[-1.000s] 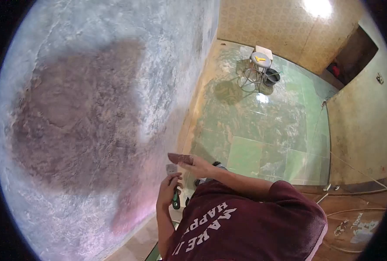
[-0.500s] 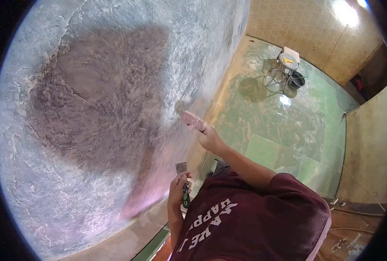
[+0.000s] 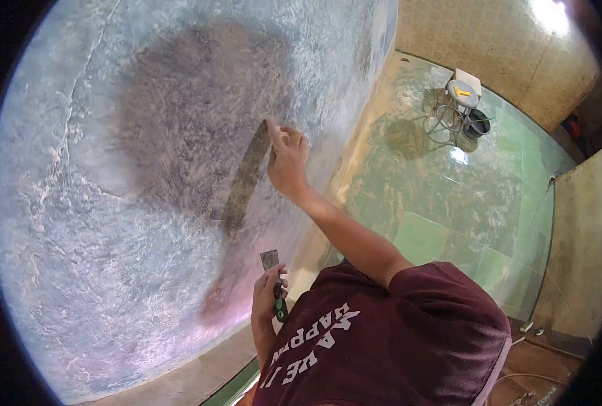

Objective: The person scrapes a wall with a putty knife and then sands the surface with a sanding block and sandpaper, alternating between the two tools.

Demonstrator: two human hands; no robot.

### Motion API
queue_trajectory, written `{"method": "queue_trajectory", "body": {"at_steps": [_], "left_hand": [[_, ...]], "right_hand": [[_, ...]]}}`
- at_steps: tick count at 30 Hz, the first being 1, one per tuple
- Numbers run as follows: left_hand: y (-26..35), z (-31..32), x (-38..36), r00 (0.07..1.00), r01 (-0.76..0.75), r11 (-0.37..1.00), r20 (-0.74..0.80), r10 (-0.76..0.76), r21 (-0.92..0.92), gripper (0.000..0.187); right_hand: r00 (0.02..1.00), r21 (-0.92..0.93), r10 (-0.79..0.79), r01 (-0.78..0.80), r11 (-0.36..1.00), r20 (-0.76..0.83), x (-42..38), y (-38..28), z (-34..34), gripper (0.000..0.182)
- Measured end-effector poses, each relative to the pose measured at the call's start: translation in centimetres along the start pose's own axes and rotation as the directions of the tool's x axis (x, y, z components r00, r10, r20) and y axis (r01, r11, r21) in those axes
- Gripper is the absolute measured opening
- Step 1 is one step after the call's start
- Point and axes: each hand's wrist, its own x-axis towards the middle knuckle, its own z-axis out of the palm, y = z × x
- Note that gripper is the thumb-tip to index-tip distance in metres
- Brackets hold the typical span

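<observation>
My right hand (image 3: 287,159) is raised at the plastered wall (image 3: 138,271), its fingers bent and pinched near the surface. It grips the upper end of a long, flat, dark putty blade (image 3: 249,169), which slants down to the left along the wall; shadow blurs its outline. Lower down, in front of the shirt, my left hand (image 3: 268,291) is closed around a small putty knife (image 3: 281,308) with a black and green handle. Its short metal blade points upward, apart from the wall. Grey-white, uneven coating covers the wall, and a large round shadow lies across it.
A round stool (image 3: 462,94) with a yellow item (image 3: 461,91) on top stands at the far right, beside a black bucket (image 3: 477,124). The green tiled floor (image 3: 436,230) is smeared with pale residue. A patterned wall (image 3: 477,34) closes the far end.
My right hand has moved up and left onto the wall, and the blade has turned to slant downward. My left hand still holds the putty knife, slightly shifted left. The view has turned a little.
</observation>
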Motion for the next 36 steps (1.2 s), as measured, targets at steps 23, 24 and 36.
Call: {"method": "queue_trajectory", "body": {"at_steps": [23, 24, 36], "left_hand": [[1.9, 5.6, 4.4, 1.0, 0.021, 0.996, -0.01, -0.02, 0.091, 0.04], [1.8, 5.5, 4.7, 0.999, 0.039, 0.997, 0.002, -0.04, 0.061, 0.038], [1.9, 10.2, 8.4, 0.995, 0.095, 0.995, -0.025, -0.094, 0.039, 0.035]], "right_hand": [[0.981, -0.121, 0.127, -0.11, 0.987, 0.144, 4.8, -0.4, 1.2, 0.074], [0.979, -0.12, 0.13, -0.112, 0.986, 0.157, 5.1, 0.2, 0.9, 0.074], [0.469, 0.014, 0.415, -0.676, 0.737, 0.78, -7.9, 18.4, -9.9, 0.043]]}}
